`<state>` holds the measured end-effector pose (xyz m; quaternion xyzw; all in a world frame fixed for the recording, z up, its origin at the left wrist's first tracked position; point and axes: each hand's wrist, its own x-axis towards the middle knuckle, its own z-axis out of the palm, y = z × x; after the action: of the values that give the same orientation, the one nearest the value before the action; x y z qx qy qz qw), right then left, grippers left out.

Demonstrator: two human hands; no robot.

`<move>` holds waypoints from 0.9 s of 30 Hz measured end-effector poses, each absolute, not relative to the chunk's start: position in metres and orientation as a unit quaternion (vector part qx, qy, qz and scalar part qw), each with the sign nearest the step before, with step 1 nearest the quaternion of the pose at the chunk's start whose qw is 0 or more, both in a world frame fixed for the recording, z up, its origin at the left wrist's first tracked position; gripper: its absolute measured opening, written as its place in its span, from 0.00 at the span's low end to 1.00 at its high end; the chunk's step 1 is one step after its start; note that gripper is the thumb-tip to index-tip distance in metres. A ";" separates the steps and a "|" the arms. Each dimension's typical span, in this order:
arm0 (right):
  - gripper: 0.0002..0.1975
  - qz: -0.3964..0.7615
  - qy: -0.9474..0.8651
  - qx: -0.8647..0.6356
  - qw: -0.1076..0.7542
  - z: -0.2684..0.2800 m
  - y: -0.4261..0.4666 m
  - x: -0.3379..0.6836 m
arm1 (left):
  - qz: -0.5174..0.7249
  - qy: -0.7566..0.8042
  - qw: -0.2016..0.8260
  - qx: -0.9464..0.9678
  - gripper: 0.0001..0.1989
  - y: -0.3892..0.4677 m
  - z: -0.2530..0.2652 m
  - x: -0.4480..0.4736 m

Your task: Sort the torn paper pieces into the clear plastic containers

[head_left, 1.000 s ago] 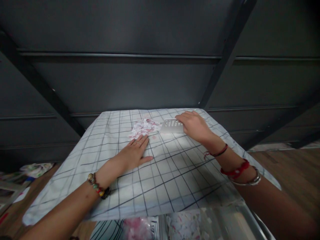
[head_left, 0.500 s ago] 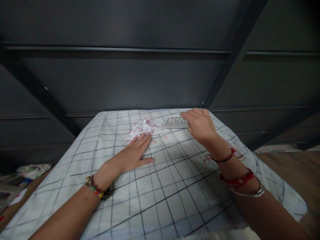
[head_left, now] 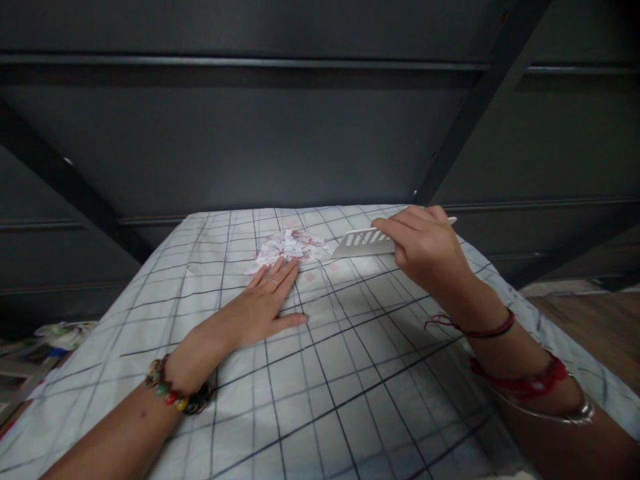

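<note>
A loose pile of white and pinkish paper scraps [head_left: 293, 245] lies toward the far side of the checked tablecloth. My left hand [head_left: 267, 300] rests flat on the cloth, fingers stretched out and thumb apart, with its fingertips at the pile's near edge. To the right of the scraps, my right hand [head_left: 425, 243] grips a thin white slotted plastic piece [head_left: 363, 245]. The piece is tilted, its lower left edge down near the scraps and its far right corner showing behind my hand. My palm and fingers hide its middle.
The white tablecloth [head_left: 320, 400] with dark grid lines covers the table. A few pale pink scraps [head_left: 309, 276] lie just right of my left fingertips. A dark grey panelled wall [head_left: 280, 147] stands behind the table. Cluttered items [head_left: 65, 335] sit low at the left; wooden floor [head_left: 590, 327] shows at the right.
The view has shifted slightly. My right hand has moved a little right with the slotted piece, showing more of it. My left hand stays flat by the pile.
</note>
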<state>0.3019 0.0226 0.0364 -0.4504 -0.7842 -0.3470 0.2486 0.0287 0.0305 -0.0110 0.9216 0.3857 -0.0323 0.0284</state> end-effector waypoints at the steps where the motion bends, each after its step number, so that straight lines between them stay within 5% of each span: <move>1: 0.18 -0.352 -0.778 -0.456 0.251 0.037 0.022 0.302 | -0.035 0.386 0.027 0.921 0.45 0.030 -0.011 0.029; 27: 0.18 -0.318 -0.781 -0.470 0.261 0.036 0.021 0.304 | -0.019 0.384 0.037 0.922 0.42 0.028 -0.009 0.028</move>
<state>0.3040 0.0214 0.0364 -0.4697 -0.7812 -0.3177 0.2610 0.0278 0.0285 -0.0093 0.9224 0.3841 -0.0191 0.0370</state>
